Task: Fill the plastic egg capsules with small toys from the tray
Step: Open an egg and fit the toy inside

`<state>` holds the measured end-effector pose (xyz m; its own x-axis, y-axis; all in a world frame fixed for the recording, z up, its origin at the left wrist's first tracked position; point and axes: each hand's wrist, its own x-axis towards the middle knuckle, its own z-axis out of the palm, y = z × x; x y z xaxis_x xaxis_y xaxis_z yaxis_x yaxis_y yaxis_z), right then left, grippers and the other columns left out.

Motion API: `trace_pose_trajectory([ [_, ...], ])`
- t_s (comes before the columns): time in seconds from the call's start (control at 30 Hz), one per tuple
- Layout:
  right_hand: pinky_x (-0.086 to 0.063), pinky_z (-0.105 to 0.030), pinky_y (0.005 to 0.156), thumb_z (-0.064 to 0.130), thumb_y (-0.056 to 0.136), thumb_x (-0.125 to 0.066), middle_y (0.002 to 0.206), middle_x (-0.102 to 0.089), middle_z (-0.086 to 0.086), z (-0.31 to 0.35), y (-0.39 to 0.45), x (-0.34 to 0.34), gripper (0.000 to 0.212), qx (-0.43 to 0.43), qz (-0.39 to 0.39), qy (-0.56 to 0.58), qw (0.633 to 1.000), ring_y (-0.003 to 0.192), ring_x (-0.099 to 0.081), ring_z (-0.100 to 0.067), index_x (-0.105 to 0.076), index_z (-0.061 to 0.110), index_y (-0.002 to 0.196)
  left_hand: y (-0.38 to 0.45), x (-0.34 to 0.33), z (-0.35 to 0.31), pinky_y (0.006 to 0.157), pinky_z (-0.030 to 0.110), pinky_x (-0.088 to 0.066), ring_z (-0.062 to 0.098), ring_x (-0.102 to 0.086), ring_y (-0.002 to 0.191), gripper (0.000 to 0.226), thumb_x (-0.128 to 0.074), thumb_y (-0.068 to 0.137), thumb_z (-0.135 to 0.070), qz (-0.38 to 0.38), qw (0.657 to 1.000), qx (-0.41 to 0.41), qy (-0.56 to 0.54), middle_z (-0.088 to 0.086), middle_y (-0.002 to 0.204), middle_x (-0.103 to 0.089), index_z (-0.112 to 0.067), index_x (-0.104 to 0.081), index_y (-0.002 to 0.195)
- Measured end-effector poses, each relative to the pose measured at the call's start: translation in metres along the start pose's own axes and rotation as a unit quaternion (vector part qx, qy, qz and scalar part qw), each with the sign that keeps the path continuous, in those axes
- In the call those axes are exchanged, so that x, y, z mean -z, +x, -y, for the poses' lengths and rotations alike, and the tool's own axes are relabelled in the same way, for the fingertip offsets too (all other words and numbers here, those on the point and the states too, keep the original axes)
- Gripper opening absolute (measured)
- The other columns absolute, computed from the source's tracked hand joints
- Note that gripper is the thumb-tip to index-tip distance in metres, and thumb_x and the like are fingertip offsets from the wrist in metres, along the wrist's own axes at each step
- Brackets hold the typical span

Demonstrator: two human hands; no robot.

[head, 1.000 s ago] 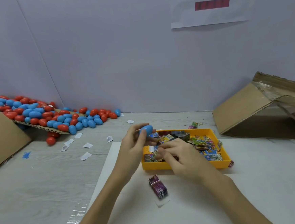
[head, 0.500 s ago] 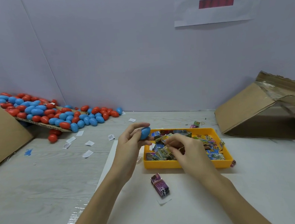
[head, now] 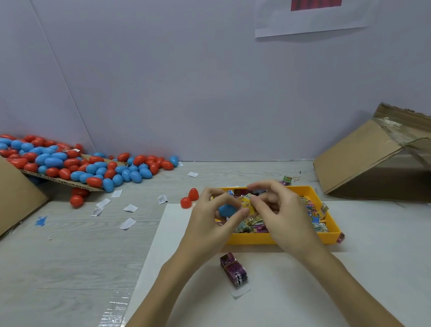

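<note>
Right over the yellow tray (head: pixel 279 238), the left hand (head: pixel 209 228) grips a blue egg half (head: pixel 227 210) open-side up, probably for loading. The right hand (head: pixel 282 209) pinches a yellow toy packet (head: pixel 247 204) at its mouth.

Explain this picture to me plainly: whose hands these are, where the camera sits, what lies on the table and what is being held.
No machine here: a person's two bare hands, filmed by a camera worn on their head, looking forward and down. The left hand holds a blue egg half. The right hand pinches a small yellow toy packet against it. Beneath them sits a yellow tray of little packets. A purple bundle lies in front of it, two red pieces beside it. A heap of red and blue eggs lies far left, a cardboard box on the right.
</note>
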<state>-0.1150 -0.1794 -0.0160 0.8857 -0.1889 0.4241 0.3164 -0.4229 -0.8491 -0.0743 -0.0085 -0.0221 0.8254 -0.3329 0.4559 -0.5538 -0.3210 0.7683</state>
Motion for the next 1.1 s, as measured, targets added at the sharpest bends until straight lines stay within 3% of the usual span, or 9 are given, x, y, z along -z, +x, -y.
trace_pose_trajectory([
  [0.1,-0.052,-0.022,0.058,0.019,0.105,-0.055,0.081,-0.074,0.006,0.003,-0.001,-0.001,0.017,0.000,-0.006,0.001,1.000,0.072,-0.068,-0.010,-0.066,0.024,0.118,0.001,-0.001,0.001,0.086,0.043,-0.058,0.015,-0.062,0.106,0.009,-0.078,0.091,-0.026,0.001,0.999,0.024,-0.037,0.000,0.111,-0.057,-0.018,-0.075,0.095],
  [0.2,-0.052,-0.019,0.060,0.016,0.110,-0.043,0.089,-0.071,0.006,0.005,-0.002,0.000,0.025,0.032,-0.046,-0.053,0.997,0.079,-0.069,-0.007,-0.060,0.023,0.128,0.003,0.001,0.001,0.082,0.041,-0.059,0.020,-0.065,0.096,0.004,-0.076,0.093,-0.027,-0.024,0.996,0.063,-0.054,0.001,0.107,-0.061,-0.023,-0.074,0.092],
  [0.37,-0.060,-0.025,0.071,0.023,0.105,-0.055,0.097,-0.072,0.007,0.005,-0.002,0.001,0.024,0.025,-0.029,-0.037,0.999,0.088,-0.071,-0.006,-0.058,0.026,0.129,0.004,0.005,-0.004,0.073,0.047,-0.060,0.032,-0.068,0.085,0.025,-0.072,0.084,-0.049,-0.039,0.979,0.130,-0.150,0.011,0.102,-0.069,-0.024,-0.074,0.086],
  [0.47,-0.061,-0.026,0.073,0.018,0.105,-0.055,0.096,-0.074,0.005,0.008,-0.005,-0.004,0.023,-0.001,-0.016,0.019,1.000,0.089,-0.073,-0.008,-0.060,0.024,0.127,0.004,0.005,-0.005,0.075,0.049,-0.060,0.031,-0.070,0.086,0.024,-0.073,0.082,-0.050,-0.036,0.981,0.123,-0.147,0.007,0.101,-0.070,-0.027,-0.074,0.085],
  [0.6,-0.063,-0.030,0.071,0.029,0.103,-0.056,0.094,-0.077,-0.002,0.013,-0.002,-0.004,0.023,-0.081,0.004,0.133,0.988,0.088,-0.076,-0.014,-0.069,0.017,0.118,0.004,0.005,-0.001,0.078,0.055,-0.060,0.033,-0.071,0.092,0.015,-0.077,0.086,-0.041,-0.031,0.986,0.109,-0.121,0.002,0.104,-0.065,-0.026,-0.075,0.087],
  [0.8,-0.058,-0.019,0.068,0.011,0.095,-0.071,0.083,-0.078,0.000,0.008,-0.002,0.001,0.009,-0.095,0.009,0.150,0.984,0.080,-0.075,-0.011,-0.076,0.016,0.100,0.005,0.009,-0.003,0.082,0.038,-0.064,0.019,-0.070,0.102,0.013,-0.074,0.085,-0.042,-0.023,0.991,0.074,-0.110,-0.007,0.108,-0.063,-0.030,-0.075,0.087],
  [0.9,-0.057,-0.019,0.066,0.012,0.096,-0.070,0.084,-0.078,-0.004,0.009,-0.001,0.001,0.009,-0.100,-0.007,0.183,0.978,0.079,-0.074,-0.011,-0.076,0.017,0.099,0.004,0.012,-0.006,0.083,0.039,-0.064,0.017,-0.071,0.102,0.020,-0.072,0.079,-0.049,-0.006,0.987,0.088,-0.133,-0.006,0.109,-0.065,-0.030,-0.076,0.086],
  [1.0,-0.057,-0.021,0.069,0.016,0.096,-0.069,0.087,-0.078,-0.005,0.009,-0.001,0.001,0.011,-0.099,-0.004,0.198,0.975,0.082,-0.073,-0.013,-0.078,0.016,0.103,0.003,0.011,-0.008,0.076,0.029,-0.062,0.014,-0.072,0.094,0.017,-0.075,0.081,-0.045,0.020,0.986,0.082,-0.145,-0.005,0.105,-0.067,-0.029,-0.078,0.085],
  [1.1,-0.057,-0.023,0.068,0.015,0.099,-0.066,0.082,-0.076,-0.007,0.010,0.000,0.002,0.013,-0.097,0.006,0.222,0.970,0.077,-0.070,-0.015,-0.078,0.012,0.102,0.003,0.010,-0.009,0.073,0.031,-0.059,0.027,-0.069,0.090,0.012,-0.074,0.085,-0.042,0.024,0.986,0.078,-0.143,-0.003,0.104,-0.067,-0.030,-0.077,0.084],
])
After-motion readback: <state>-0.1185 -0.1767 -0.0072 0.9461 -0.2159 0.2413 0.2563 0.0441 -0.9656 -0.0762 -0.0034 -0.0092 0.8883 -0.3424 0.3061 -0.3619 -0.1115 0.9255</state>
